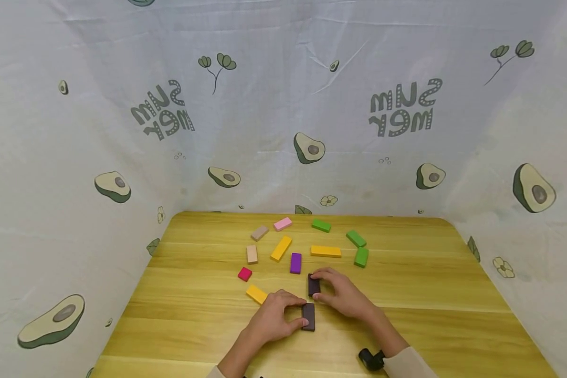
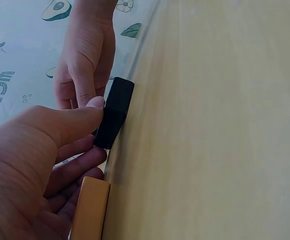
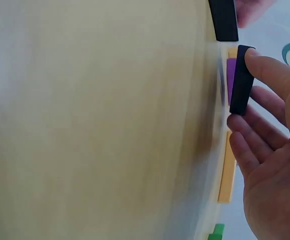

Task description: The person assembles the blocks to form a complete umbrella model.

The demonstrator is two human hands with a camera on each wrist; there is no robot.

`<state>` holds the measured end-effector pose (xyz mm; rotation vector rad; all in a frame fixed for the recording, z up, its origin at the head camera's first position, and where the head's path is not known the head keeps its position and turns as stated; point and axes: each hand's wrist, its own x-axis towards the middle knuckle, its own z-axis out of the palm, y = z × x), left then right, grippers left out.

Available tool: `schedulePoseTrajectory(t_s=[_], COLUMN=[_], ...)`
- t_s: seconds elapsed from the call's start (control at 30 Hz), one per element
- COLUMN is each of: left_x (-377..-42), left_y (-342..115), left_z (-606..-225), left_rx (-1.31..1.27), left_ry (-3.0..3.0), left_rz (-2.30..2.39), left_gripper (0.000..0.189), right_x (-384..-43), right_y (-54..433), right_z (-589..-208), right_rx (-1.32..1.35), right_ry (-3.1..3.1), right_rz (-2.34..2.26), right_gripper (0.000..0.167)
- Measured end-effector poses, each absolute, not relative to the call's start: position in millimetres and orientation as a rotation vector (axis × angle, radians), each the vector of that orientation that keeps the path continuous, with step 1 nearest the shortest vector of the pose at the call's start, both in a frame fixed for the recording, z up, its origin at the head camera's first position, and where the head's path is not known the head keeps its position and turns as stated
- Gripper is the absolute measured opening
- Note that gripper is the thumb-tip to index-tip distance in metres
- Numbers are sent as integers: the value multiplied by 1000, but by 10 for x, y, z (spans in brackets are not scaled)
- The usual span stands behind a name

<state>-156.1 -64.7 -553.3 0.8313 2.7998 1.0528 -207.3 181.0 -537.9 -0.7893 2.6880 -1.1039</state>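
Two black rectangular blocks lie on the table, one nearer and one farther. My left hand (image 1: 273,317) pinches the nearer black block (image 1: 308,318), with a fingertip at its far end and the thumb near its close end. Just beyond it, my right hand (image 1: 345,296) pinches the farther black block (image 1: 314,286) between thumb and fingers. The left wrist view shows the thumb against the side of the nearer black block (image 2: 115,110). In the right wrist view, the thumb touches one end of the farther black block (image 3: 242,82). A small gap separates the two blocks.
A yellow block (image 1: 256,294) lies beside the left hand. Farther back are a purple block (image 1: 295,263), a red one (image 1: 244,274), yellow, tan, pink and several green blocks (image 1: 361,257). A patterned white cloth (image 1: 274,178) hangs around the wooden table (image 1: 179,315).
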Motion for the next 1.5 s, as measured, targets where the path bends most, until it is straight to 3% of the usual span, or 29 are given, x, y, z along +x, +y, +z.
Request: schedulePoseTrajectory(t_s=[0.53, 1.5], left_x=[-1570, -1547], left_y=[-656, -644], left_z=[-5578, -5614], left_rx=[834, 793], left_ry=[2798, 2813], left_rz=[1061, 1083], left_gripper=[42, 40], right_x=[-2020, -1985], right_y=[1751, 1739], right_z=[-5465, -5454], right_rx=[-912, -884], right_ry=[2648, 2626], right_rz=[-1053, -983], right_gripper=[35, 43])
